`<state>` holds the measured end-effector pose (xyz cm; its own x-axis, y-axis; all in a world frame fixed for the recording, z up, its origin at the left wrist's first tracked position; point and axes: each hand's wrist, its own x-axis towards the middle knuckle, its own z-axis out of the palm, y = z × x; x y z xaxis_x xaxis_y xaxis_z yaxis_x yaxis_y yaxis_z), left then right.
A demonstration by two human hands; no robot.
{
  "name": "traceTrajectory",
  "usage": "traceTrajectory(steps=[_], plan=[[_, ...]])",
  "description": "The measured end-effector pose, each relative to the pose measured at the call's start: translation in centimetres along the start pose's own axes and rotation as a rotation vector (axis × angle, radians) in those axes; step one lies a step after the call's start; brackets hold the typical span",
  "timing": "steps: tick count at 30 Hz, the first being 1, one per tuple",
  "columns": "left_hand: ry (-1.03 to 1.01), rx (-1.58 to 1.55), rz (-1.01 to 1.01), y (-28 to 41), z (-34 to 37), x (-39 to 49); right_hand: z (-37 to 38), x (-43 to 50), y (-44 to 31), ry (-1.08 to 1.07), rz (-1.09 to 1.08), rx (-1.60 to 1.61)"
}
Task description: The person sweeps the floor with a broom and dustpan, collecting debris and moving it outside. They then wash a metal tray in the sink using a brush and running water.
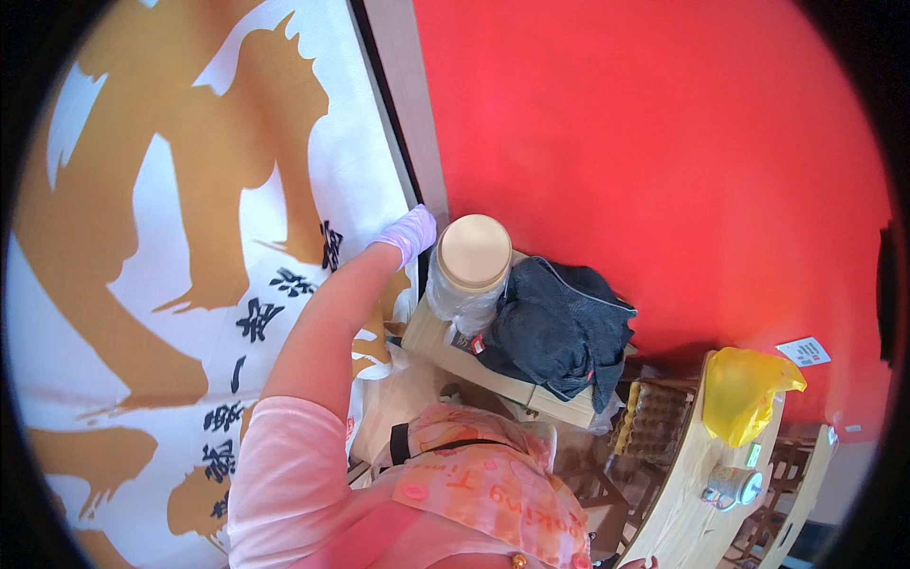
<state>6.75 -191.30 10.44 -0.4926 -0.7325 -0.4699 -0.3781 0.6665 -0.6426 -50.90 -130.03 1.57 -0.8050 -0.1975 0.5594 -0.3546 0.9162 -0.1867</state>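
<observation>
My left hand point(411, 233), in a thin pale purple glove, reaches out against the dark edge where a printed white and gold banner point(220, 163) meets a grey post point(409, 85). Its fingers are bunched or hidden, so their grip cannot be told. Just right of it stands a round container with a pale lid point(475, 249), wrapped in clear plastic. Black cloth point(551, 327) lies beside that on cardboard boxes point(569, 405). At the bottom edge only some bare fingertips point(643, 563) show; whether they are my right hand's is unclear.
A red wall point(640, 163) rises behind the boxes. To the right are egg trays point(650, 419) and a wooden table point(682, 508) bearing a yellow plastic bag point(746, 395) and a lidded glass jar or mug point(736, 485). Wooden chairs point(775, 469) stand beyond.
</observation>
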Motion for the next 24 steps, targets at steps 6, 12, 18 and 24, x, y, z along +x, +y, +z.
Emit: traceTrajectory(steps=[6, 12, 18, 24], plan=[[0.204, 0.294, -0.163, -1.2, -0.3, 3.9, -3.0, -4.6, 3.4, -0.205, 0.032, -0.098], [0.115, -0.28, -0.172, -4.9, -0.8, 6.2, -2.9, -6.8, 4.3, -0.298, -0.059, -0.093], [0.326, 0.117, -0.251, -3.2, 0.1, 8.6, -1.9, -7.9, 6.4, -0.369, -0.265, -0.033], [0.252, 0.064, -0.23, -1.7, 1.0, 7.3, -0.6, -7.7, -0.7, -0.667, -0.005, 0.358]])
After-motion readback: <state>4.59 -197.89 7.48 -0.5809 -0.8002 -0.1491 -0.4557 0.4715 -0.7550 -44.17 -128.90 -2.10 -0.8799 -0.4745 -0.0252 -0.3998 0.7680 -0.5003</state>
